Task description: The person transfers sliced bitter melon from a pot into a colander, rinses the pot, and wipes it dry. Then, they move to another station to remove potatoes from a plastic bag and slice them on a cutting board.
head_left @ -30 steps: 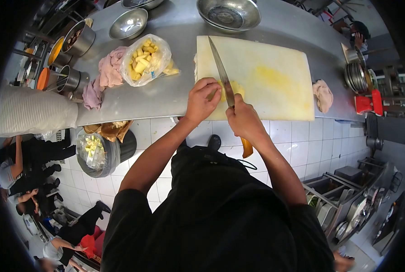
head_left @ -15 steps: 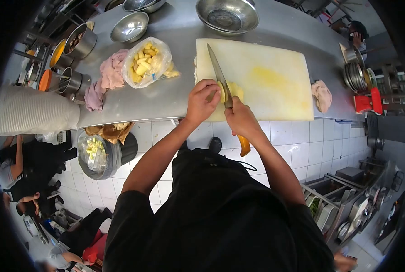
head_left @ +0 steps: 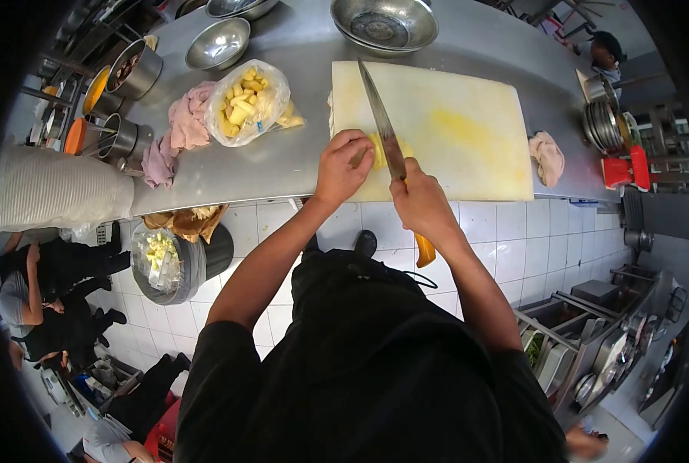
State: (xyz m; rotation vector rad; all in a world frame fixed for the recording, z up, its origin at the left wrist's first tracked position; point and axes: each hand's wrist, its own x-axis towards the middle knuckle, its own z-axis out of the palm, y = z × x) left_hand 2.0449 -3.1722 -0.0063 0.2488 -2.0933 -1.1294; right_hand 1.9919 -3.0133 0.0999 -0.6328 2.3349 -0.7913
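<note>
My right hand (head_left: 421, 199) is wrapped round the orange handle of a long knife (head_left: 379, 108), whose blade points away from me over the left part of a white cutting board (head_left: 483, 100). Close to the blade's left side, my left hand (head_left: 344, 166) has its fingers curled at a yellow piece of food (head_left: 378, 154), partly hidden by the fingers and the blade. More yellow food lies flat just right of the blade. A yellow stain marks the board's middle. To the left, an open plastic bag (head_left: 248, 104) holds yellow pieces.
Metal bowls (head_left: 383, 27) stand at the back. Pink cloths (head_left: 190, 116) lie left, another cloth (head_left: 546, 158) right, near a red scale (head_left: 626, 168). Stacked white lids or plates (head_left: 62, 185) stand at far left. A lined bin (head_left: 159, 262) is below the table edge. Several people are around.
My right hand and the knife have shifted slightly right, and the blade stands a little away from my left hand. The person at upper right has lowered a hand from the head.
</note>
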